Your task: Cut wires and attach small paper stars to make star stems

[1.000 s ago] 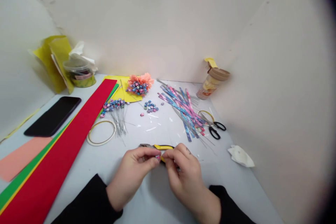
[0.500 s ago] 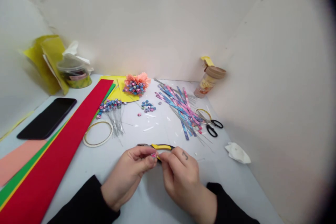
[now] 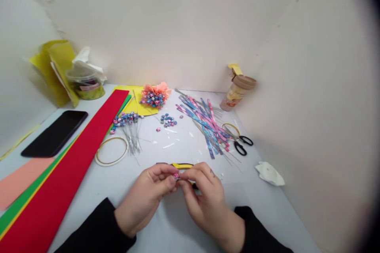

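Between the thumb and fingers of my left hand (image 3: 148, 191) is a small pink folded paper star (image 3: 176, 176). My right hand (image 3: 204, 199) is closed in a pinch right beside the star. Whatever sits between its fingertips is too small to make out. Yellow-and-black pliers (image 3: 182, 165) lie on the table just behind both hands, partly covered by them. Farther back are a small pile of loose paper stars (image 3: 168, 120) and a bundle of stars on wire stems (image 3: 127, 118).
Patterned paper strips (image 3: 204, 122) and wires lie at right, near black-handled scissors (image 3: 240, 148). A cup (image 3: 236, 95) stands behind. On the left are long coloured sheets (image 3: 65, 166), a phone (image 3: 55, 133), a tape roll (image 3: 97, 158) and a tub (image 3: 89, 91). A coral paper flower (image 3: 162, 90) lies at the back.
My right hand has turned slightly, its thumb and index finger now closer to the star. The left hand keeps its hold, and the star shows a brighter pink side.
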`<state>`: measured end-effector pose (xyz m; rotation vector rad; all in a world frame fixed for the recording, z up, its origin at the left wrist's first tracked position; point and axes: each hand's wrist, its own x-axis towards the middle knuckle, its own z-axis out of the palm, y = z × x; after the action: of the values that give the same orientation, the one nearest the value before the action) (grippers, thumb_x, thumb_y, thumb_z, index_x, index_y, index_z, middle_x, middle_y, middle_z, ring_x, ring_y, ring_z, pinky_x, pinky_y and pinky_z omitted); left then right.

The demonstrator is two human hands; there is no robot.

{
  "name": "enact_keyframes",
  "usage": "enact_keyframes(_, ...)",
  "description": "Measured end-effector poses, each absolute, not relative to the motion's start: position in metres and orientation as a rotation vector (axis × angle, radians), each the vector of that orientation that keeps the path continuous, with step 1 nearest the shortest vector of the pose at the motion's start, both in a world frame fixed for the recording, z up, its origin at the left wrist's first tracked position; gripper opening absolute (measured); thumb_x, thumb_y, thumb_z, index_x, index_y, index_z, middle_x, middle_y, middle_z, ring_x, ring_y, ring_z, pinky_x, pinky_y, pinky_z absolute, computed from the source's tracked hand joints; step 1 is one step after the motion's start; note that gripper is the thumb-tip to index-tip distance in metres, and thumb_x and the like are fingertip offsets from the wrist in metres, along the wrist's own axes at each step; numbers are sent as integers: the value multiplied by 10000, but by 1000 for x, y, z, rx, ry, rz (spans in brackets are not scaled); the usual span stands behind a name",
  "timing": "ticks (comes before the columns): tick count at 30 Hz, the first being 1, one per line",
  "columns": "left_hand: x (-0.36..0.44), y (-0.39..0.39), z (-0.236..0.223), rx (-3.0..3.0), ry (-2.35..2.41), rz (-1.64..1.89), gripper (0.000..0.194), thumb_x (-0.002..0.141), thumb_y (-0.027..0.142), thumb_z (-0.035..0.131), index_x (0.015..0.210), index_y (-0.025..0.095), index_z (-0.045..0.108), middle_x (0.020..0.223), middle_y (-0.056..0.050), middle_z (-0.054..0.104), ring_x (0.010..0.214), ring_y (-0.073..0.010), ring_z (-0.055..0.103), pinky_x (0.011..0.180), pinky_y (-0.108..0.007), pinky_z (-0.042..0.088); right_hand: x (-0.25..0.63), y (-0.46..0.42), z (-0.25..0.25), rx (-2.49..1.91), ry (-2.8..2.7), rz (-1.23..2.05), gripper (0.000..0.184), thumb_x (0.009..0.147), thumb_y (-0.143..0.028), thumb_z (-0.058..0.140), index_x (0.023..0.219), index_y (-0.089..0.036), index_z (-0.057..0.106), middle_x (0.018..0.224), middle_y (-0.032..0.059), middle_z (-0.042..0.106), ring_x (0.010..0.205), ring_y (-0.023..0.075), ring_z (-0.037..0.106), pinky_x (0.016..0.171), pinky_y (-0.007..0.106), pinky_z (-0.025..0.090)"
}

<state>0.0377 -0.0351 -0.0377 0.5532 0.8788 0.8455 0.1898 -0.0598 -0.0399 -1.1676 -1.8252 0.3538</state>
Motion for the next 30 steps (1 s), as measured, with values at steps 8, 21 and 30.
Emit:
enact_keyframes(8, 35, -34, -42, 815, 942, 901, 161, 649, 197, 778, 779, 159, 693, 753, -20, 696, 746, -138, 614, 714, -237, 483, 190, -59, -38, -1111, -1874, 276, 173, 808, -60, 511, 918, -180, 569, 789, 43, 585, 754, 159, 584, 647, 280, 493)
enact_keyframes(21, 22, -17, -44, 1166, 1279, 970, 132, 719, 252, 674, 824, 172, 680, 813, -44, 695, 782, -200, 642, 725, -293, 506, 194, -53, -51, -1219, -1785, 332, 199, 832, -71, 450, 970, -183, 542, 771, 31, 561, 686, 154, 551, 600, 276, 462)
enact_keyframes(30, 24, -22, -45, 1936, 1225, 1020, 168, 787, 185, 601, 903, 247, 706, 897, -57, 689, 912, -222, 594, 843, -343, 446, 190, -47, -60, -1215, -1865, 320, 158, 821, -55, 464, 834, -186, 550, 749, 29, 588, 713, 160, 553, 628, 274, 464)
